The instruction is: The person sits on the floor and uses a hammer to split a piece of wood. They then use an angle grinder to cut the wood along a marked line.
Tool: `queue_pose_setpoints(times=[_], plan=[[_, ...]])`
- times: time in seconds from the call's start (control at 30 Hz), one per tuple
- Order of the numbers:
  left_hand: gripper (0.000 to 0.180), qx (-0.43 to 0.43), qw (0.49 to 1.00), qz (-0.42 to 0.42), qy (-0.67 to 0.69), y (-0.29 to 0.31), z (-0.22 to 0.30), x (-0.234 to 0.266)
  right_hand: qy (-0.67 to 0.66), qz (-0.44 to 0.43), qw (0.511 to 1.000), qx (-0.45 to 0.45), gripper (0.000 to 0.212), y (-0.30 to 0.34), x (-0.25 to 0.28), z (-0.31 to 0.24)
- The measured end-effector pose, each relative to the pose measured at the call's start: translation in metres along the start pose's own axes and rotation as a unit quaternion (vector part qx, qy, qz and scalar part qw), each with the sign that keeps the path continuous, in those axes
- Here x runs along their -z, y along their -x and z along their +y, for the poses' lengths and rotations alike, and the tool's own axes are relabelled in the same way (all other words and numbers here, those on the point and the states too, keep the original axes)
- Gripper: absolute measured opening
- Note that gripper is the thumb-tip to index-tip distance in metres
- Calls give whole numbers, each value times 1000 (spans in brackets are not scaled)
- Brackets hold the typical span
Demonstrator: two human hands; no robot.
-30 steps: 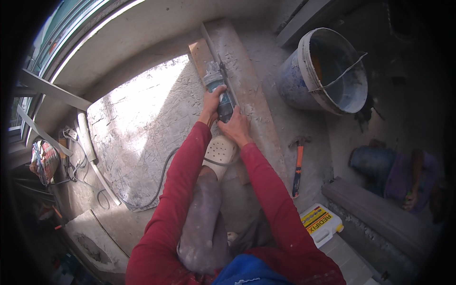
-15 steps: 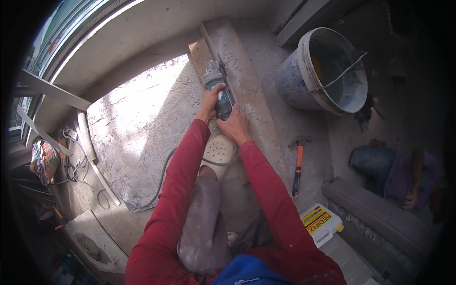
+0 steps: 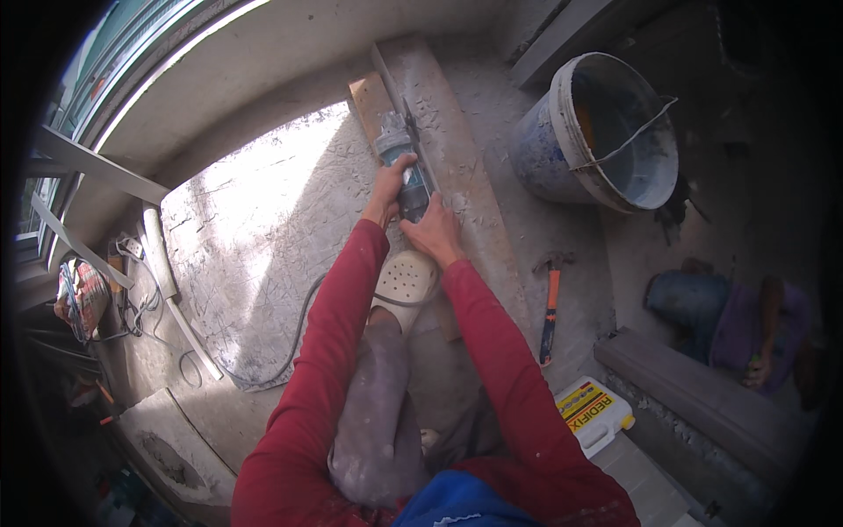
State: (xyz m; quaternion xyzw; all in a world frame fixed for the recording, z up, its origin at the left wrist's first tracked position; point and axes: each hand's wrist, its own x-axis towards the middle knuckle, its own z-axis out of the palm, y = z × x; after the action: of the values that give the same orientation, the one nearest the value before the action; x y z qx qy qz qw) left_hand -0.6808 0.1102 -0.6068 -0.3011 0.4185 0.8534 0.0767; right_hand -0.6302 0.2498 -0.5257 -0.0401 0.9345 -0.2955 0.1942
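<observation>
Both my hands hold a teal and grey corded power tool (image 3: 410, 178), which looks like an angle grinder. My left hand (image 3: 387, 190) is wrapped round its body from the left, thumb across the top. Closed on the rear end is my right hand (image 3: 435, 232). The tool's grey head points away from me, beside a narrow dark edge along a long dusty plank (image 3: 443, 114); whatever is fitted to the head is hidden. A short wooden block (image 3: 371, 98) lies left of the head. Under my wrists, a perforated cream clog (image 3: 406, 277) covers my foot.
A large dusty bucket (image 3: 536, 145) stands at right, with a hammer (image 3: 551, 303) nearer me. A white and yellow jug (image 3: 606, 422) lies lower right. Another person (image 3: 746, 325) is at far right. The cord (image 3: 299, 347) crosses a scratched board (image 3: 228, 228). Cables (image 3: 145, 299) lie left.
</observation>
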Motion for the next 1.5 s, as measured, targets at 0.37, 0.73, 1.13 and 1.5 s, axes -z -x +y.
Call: queue_pose_setpoints(times=[0.37,0.73,1.13,1.5], plan=[[32,-24,999,12,24,11,-7,-4,-23,3,1000,0,73,7,-5,8],[30,-5,1000,7,27,10,-7,-2,-7,-3,1000,-2,73,7,-5,10],[36,11,1000,-5,4,6,1,-3,-1,-12,1000,-8,73,2,0,2],[35,4,1000,6,10,7,2,-4,-1,-2,1000,-3,71,0,-1,2]])
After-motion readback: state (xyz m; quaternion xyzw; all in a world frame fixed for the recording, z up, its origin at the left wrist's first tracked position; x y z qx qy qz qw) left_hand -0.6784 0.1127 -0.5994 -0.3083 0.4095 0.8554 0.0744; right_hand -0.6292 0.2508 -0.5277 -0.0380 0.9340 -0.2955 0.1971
